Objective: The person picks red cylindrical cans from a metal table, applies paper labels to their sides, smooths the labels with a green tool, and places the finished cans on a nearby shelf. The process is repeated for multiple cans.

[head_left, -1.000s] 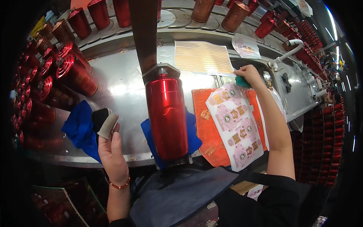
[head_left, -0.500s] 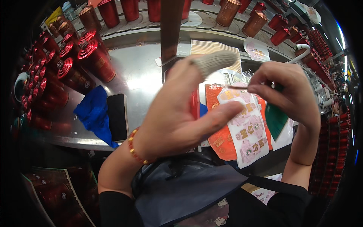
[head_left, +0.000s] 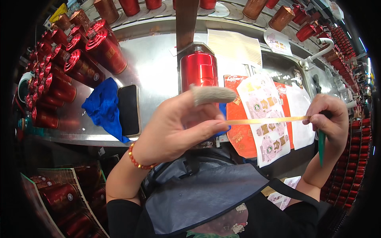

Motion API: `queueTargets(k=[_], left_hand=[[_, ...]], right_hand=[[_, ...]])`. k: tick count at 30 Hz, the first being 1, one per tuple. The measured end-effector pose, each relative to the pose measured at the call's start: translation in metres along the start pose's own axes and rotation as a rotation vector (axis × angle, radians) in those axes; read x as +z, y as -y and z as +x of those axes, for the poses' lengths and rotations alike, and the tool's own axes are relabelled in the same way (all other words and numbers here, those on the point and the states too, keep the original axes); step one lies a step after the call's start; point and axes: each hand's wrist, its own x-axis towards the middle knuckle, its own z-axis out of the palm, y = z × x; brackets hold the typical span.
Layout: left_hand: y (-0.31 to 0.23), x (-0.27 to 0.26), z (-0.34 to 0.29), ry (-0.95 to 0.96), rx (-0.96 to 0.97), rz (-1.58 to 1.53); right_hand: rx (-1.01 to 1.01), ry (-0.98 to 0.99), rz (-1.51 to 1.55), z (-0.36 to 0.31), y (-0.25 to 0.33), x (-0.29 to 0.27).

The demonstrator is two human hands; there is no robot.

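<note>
So I've got the gold strip (head_left: 266, 119) pinched between my left hand (head_left: 180, 127) and right hand (head_left: 328, 121), which also grips a green tool (head_left: 321, 147), just in front of the red can (head_left: 199, 71); looks unapplied yet, sticker sheets (head_left: 265, 115) beside the can

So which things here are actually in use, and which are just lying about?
In use:
left hand and right hand, stretching a thin gold sticker strip
green-handled tool in the right hand
red metal canister
printed sticker sheet

Lying about:
blue cloth
black phone
rows of red cans
</note>
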Motion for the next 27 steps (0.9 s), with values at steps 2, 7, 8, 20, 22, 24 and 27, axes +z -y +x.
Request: queueTargets(k=[2,7,8,20,22,24,27], left_hand=[[0.004,-0.005,-0.014,-0.071,-0.023,0.131],[0.03,-0.005,-0.041,-0.223,0.07,0.354],[0.032,-0.003,-0.042,-0.213,0.07,0.396],[0.043,0.018,-0.048,-0.275,0.144,0.479],[0.045,0.009,-0.051,-0.317,0.156,0.538],[0.054,0.004,-0.053,-0.38,0.147,0.548],[0.064,0.001,-0.052,-0.467,0.127,0.499]], right_hand=[[0.086,0.031,0.103,-0.014,-0.02,0.001],[0.394,0.033,0.095,-0.03,-0.071,0.024],[0.44,-0.005,0.052,-0.033,-0.084,0.035],[0.009,0.41,0.227,0.03,-0.05,0.147],[0.007,0.445,0.244,0.032,-0.061,0.146],[0.133,0.353,0.303,0.03,-0.061,0.151],[0.2,0.262,0.217,0.029,-0.061,0.152]])
